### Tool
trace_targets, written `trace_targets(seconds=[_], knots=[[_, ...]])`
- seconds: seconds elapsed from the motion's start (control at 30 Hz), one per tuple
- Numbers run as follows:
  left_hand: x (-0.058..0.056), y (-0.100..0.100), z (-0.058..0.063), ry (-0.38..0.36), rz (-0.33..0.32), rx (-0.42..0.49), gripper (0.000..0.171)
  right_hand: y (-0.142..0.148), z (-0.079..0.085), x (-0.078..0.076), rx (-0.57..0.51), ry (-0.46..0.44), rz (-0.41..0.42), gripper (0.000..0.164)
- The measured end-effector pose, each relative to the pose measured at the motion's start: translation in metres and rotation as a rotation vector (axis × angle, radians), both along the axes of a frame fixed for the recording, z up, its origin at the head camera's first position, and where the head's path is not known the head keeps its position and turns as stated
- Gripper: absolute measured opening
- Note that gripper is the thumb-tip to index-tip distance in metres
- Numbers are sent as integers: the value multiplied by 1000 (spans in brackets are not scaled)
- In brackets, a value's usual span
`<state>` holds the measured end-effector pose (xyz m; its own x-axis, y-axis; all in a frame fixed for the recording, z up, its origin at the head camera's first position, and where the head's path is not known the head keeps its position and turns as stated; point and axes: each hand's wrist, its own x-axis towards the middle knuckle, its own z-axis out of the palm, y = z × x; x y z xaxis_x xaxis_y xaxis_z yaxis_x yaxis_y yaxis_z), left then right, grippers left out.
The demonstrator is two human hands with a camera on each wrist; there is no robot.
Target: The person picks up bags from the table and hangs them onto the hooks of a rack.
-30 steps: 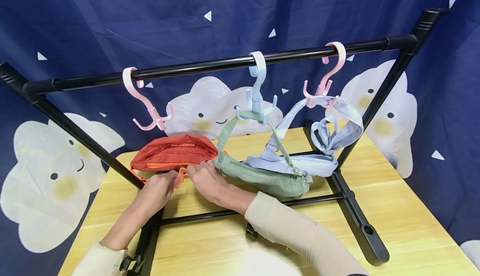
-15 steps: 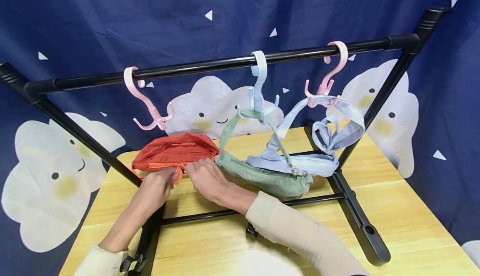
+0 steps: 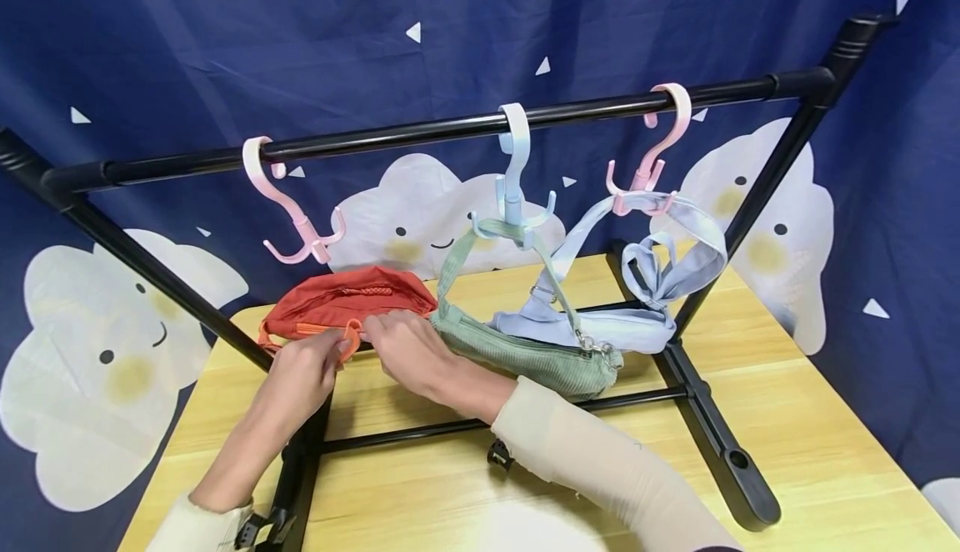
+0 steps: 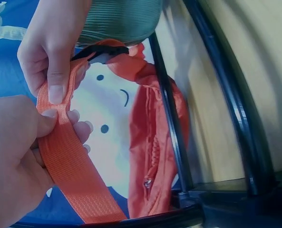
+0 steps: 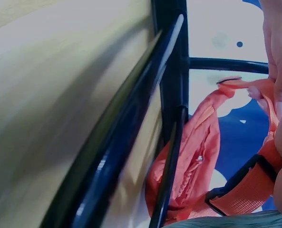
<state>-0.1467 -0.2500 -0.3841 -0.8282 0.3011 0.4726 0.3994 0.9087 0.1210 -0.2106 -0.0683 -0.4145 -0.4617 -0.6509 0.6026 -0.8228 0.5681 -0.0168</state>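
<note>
A red waist bag (image 3: pixel 322 300) with an orange zip lies at the left of the table, behind the rack's lower bar. My left hand (image 3: pixel 298 381) pinches its orange strap (image 4: pixel 81 175) between thumb and fingers. Right beside it, my right hand (image 3: pixel 412 356) pinches the same strap, as the left wrist view shows. A black buckle (image 5: pixel 236 183) sits on the strap near the right hand. Above the bag, a pink hook (image 3: pixel 300 223) hangs from the rack bar with nothing on it.
A green corduroy bag (image 3: pixel 532 360) hangs from the blue hook (image 3: pixel 514 177), close to my right hand. Behind it, a pale blue bag (image 3: pixel 600 327) hangs from the right pink hook (image 3: pixel 660 152). The black rack (image 3: pixel 405 131) stands on the wooden table (image 3: pixel 420 494) before a blue curtain.
Both hands have shifted slightly up and to the left, still holding the orange strap. The strap loop between them has moved along. The hanging bags stay where they were.
</note>
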Motion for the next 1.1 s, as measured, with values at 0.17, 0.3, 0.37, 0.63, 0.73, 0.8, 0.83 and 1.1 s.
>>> trace_targets(seconds=[0.17, 0.3, 0.37, 0.63, 0.73, 0.8, 0.83, 1.1], knots=[[2, 1, 8, 44, -3, 17, 19, 2, 9, 0, -59, -83, 70, 20], [4, 4, 15, 93, -13, 30, 19, 4, 16, 1, -88, -116, 105, 18], [5, 5, 19, 108, -19, 34, 22, 5, 19, 2, -101, -114, 112, 18], [12, 8, 30, 183, -56, 51, 19, 9, 27, 7, -189, -91, 155, 15], [15, 6, 37, 221, -60, 51, 16, 9, 32, 9, -207, -24, 158, 14], [17, 5, 42, 240, -59, 48, 14, 10, 37, 11, -220, 24, 161, 16], [18, 4, 45, 247, -61, 49, 13, 10, 39, 12, -227, 48, 163, 16], [23, 2, 55, 294, -84, 45, 23, 12, 48, 18, -236, 125, 162, 15]])
